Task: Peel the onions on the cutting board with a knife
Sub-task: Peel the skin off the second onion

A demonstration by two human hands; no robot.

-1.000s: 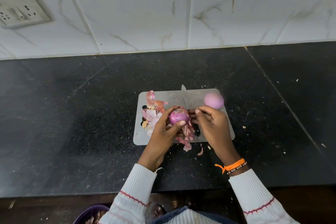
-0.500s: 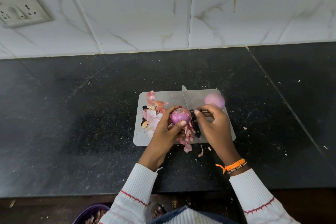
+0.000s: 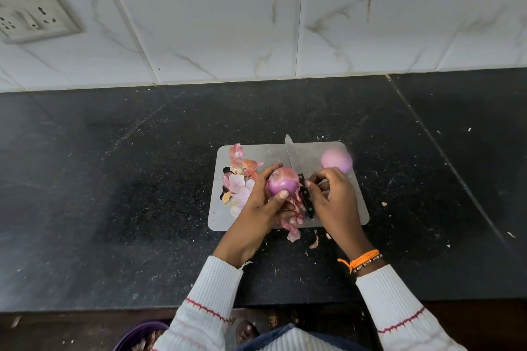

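My left hand [image 3: 256,208] grips a partly peeled red onion [image 3: 282,184] just above the grey cutting board [image 3: 355,208]. My right hand [image 3: 333,202] is right of that onion, its curled fingertips pinched together on what looks like a strip of onion skin. The knife [image 3: 291,154] lies on the board between my hands, blade pointing away and black handle toward me; neither hand holds it. A fully peeled pink onion [image 3: 336,161] sits at the board's far right corner.
Loose onion skins [image 3: 239,182] are piled on the board's left side, and more hang over its near edge [image 3: 293,232]. The board lies on a black stone counter [image 3: 128,194] below a tiled wall with a socket [image 3: 25,20]. A purple bowl [image 3: 137,336] sits below the counter edge.
My right fingertips have drawn slightly to the right, away from the onion. My left hand has turned the onion a little, showing a paler patch on top.
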